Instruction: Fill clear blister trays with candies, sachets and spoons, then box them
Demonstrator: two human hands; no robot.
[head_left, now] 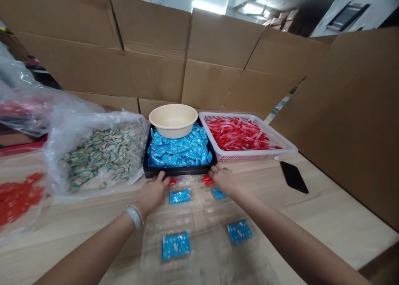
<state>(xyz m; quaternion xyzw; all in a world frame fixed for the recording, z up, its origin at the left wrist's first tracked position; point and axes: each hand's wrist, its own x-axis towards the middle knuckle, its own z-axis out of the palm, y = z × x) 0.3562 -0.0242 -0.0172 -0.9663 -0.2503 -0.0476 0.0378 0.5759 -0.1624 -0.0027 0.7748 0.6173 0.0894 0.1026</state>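
so, taking the middle of the clear plastic [152, 247] on the tabletop as the clock's centre: the left hand [154, 192] is at 10 o'clock, fingers bunched narrow right next to a glossy red piece [172, 182]. the right hand [222, 179] is at 1, fingertips down at a couple more red pieces [207, 179]. can't tell whether either one is actually gripping, it's kinda blurry.

four blue packets [176, 246] lie spaced apart on the plastic, at roughly 11, 1, 4 and 8, probably so each gets its own spot. the black tray [177, 171] heaped with more of them is near 12, and the white slotted basket [258, 153] of slim red-and-pink pieces is at 1, likely for easy reach. the cream bowl [173, 130] sits on the tray's heap, maybe just to save room. the plastic bag [54, 152] at 10 gapes open, which shows off its small beige-and-green packets [106, 156]. a black smartphone [294, 177] lies off at 2, seemingly out of the way.

writing? the blue packets have pale marks, too smeared to read, and no brand shows anywhere.
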